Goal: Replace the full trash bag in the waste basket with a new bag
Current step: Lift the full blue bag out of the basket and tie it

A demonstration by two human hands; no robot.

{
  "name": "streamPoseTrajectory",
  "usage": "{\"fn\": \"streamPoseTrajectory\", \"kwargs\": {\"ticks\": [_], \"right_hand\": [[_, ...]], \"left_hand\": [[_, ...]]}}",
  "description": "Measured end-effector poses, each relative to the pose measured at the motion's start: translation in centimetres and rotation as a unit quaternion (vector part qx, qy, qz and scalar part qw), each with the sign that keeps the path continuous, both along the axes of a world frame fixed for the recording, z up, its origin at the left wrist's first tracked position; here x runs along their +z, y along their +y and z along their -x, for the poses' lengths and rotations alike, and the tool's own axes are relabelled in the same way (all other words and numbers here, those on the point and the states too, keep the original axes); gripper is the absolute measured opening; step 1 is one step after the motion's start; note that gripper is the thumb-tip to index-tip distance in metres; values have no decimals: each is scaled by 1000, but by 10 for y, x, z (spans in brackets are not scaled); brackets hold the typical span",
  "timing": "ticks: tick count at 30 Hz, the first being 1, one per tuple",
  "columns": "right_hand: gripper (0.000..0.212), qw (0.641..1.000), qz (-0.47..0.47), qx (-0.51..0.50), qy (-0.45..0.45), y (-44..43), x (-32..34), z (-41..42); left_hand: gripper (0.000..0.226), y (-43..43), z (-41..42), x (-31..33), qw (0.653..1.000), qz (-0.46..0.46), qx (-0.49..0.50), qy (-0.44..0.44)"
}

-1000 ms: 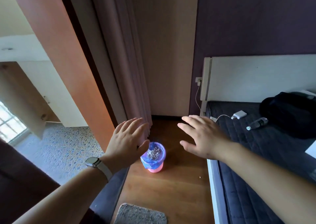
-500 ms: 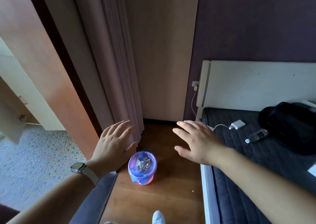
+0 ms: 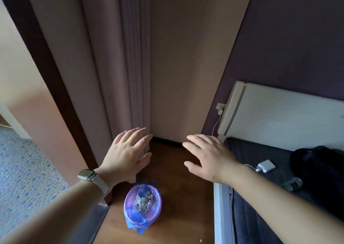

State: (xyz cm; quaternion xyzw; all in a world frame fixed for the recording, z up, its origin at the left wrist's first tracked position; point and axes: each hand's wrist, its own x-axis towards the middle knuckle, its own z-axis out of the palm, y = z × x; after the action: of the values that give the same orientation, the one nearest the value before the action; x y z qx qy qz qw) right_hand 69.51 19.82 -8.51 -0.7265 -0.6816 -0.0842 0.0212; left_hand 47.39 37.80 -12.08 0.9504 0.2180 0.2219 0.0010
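A small pink waste basket (image 3: 149, 223) stands on the wooden floor near the door frame, lined with a blue trash bag (image 3: 134, 223) folded over its rim. Grey crumpled rubbish (image 3: 143, 202) fills the bag. My left hand (image 3: 126, 154), a watch on its wrist, hovers above and just behind the basket with fingers spread, holding nothing. My right hand (image 3: 208, 158) hangs palm down to the right of the basket, also spread and holding nothing. Neither hand touches the basket.
A bed (image 3: 260, 202) with a dark mattress and white headboard (image 3: 279, 117) fills the right side, carrying a white charger (image 3: 266, 166), a bottle (image 3: 291, 183) and a black bag (image 3: 320, 169). A curtain (image 3: 126, 67) and door frame (image 3: 61, 98) stand left; tiled floor (image 3: 22, 178) lies beyond.
The view has closed in on the corner, so the basket now sits lower and nearer. Both hands stay spread and have risen past the basket in the picture.
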Motion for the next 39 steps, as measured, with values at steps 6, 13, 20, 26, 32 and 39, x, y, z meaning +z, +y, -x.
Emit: {"fn": "streamPoseTrajectory", "kwargs": {"ticks": [6, 13, 20, 26, 32, 39], "right_hand": [[57, 998, 2, 62, 1, 84, -3, -11], [58, 985, 4, 169, 23, 182, -32, -11], [56, 950, 30, 305, 60, 272, -90, -33], [57, 908, 73, 404, 86, 343, -117, -86], [58, 856, 130, 493, 86, 386, -145, -141], [57, 810, 179, 548, 107, 403, -186, -145]], "left_hand": [[53, 44, 10, -3, 999, 14, 53, 2], [52, 80, 41, -32, 983, 34, 179, 27], [54, 91, 27, -75, 946, 63, 314, 43], [55, 86, -37, -106, 886, 134, 442, 32], [53, 83, -113, -120, 846, 155, 510, 27], [53, 68, -148, -145, 791, 200, 577, 36]]}}
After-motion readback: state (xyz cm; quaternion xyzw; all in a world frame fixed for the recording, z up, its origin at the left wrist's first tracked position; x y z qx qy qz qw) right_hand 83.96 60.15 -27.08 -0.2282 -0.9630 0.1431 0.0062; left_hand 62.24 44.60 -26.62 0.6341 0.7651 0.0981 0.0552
